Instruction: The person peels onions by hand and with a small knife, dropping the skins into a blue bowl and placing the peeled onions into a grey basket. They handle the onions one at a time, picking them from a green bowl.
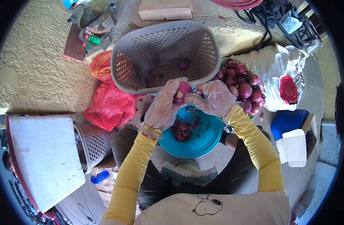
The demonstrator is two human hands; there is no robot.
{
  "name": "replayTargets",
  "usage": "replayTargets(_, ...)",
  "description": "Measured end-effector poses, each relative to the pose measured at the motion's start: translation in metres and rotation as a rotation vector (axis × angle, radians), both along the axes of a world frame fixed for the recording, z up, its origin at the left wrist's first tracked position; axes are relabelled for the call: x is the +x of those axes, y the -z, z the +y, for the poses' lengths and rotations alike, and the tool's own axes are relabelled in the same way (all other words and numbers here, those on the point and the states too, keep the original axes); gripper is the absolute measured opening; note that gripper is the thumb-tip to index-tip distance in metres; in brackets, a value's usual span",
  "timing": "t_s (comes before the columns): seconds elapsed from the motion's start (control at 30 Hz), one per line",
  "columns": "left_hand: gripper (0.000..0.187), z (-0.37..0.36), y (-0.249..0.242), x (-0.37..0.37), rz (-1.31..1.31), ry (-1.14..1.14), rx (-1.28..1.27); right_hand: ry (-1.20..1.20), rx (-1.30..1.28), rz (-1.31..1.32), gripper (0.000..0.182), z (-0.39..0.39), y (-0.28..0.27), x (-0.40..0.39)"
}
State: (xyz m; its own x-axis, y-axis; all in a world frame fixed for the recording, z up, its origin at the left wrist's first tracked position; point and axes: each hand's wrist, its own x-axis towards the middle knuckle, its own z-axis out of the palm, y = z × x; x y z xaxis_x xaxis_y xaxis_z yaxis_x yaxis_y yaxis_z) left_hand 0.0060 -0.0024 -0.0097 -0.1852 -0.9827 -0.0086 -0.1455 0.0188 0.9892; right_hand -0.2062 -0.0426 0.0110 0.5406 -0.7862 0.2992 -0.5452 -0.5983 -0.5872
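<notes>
My left hand (pixel 163 105), in a clear plastic glove, is closed around a red onion (pixel 183 93). Close beside it, my right hand (pixel 216 98), also gloved, has its fingers pressed together at a small purplish piece (pixel 199 92); what exactly it holds is hard to make out. Both hands are above the back rim of a turquoise basin (pixel 213 138), which has onion skins (pixel 181 131) at its bottom. Behind the hands stands a grey perforated basket (pixel 160 41) with one onion (pixel 183 64) inside. Several red onions (pixel 245 90) are heaped to the right.
Red mesh sacks (pixel 110 105) lie left of the basket. A white sack (pixel 269 71) is at the right, near a blue container (pixel 292 123) and an open carton (pixel 293 150). A white foam board (pixel 44 157) and another perforated basket (pixel 99 146) are at the left.
</notes>
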Motion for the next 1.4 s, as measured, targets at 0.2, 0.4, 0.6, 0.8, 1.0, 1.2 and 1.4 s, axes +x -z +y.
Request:
replayTargets(0.2,0.043,-0.001,0.018,-0.009,0.355,-0.149,0.129,-0.179,0.063,0.134,0.057,0.003,0.004,-0.005)
replayTargets(0.4,0.042,0.002,-0.005,0.000,0.298,0.009,0.170,0.076,-0.094,0.156,0.072,-0.002,0.001,-0.007)
replayTargets(0.6,0.041,0.003,-0.005,-0.001,0.028,0.019,0.084,0.053,-0.107,0.139,0.072,0.000,0.003,-0.007)
replayTargets(0.8,0.042,0.004,-0.002,-0.005,0.194,-0.019,0.113,0.038,-0.075,0.063,0.064,0.001,0.003,-0.006)
replayTargets(1.0,0.047,0.000,0.003,0.004,-0.187,0.064,-0.293,-0.038,0.089,0.095,0.050,-0.001,-0.004,-0.002)
replayTargets(1.2,0.050,-0.002,-0.003,0.000,0.430,-0.063,0.263,-0.140,0.032,0.267,0.052,0.004,-0.001,-0.006)
replayTargets(1.4,0.045,0.002,0.005,0.005,0.660,-0.098,0.513,0.037,-0.080,0.176,0.068,-0.003,-0.003,-0.009)
